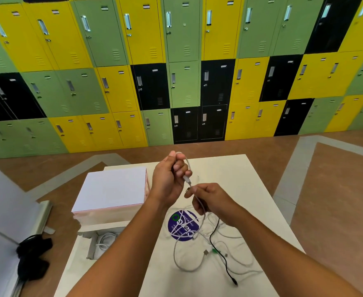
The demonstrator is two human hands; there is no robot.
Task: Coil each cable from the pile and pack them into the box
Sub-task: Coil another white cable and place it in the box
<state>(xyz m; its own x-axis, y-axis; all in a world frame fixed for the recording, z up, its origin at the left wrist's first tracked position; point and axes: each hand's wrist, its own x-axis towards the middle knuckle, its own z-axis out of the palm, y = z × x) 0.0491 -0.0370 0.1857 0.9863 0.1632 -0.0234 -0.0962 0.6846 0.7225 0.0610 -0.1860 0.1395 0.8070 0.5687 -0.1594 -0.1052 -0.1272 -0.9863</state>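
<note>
2 hands were raised together above the white table (230, 168), almost touching, both clamped on the same white cable (188, 166). The left hand (168, 179) had its fingers curled round a bend of that cable, which arched over the top of the fist and came down to a plug near the fingertips. The right hand (213, 200) sat just below and to the right and pinched the cable close to a 2nd connector. From there the cable dropped to the tabletop.

Under the right hand lay the pile (206, 251), a loose tangle of pale leads spread across a round purple sticker (189, 217). 1 black cable (234, 281) ran through it toward the near edge.

On the left side of the table the box (91, 246) stood open, partly hidden by the left forearm. 1 coiled white lead (104, 241) was inside it. Just beyond the box sat a white-topped carton (112, 189) with pinkish sides.

Behind the table rose a wall of yellow, green and black lockers (112, 82). A black bundle (35, 249) lay on the brown floor at the left; what it was could not be told.
</note>
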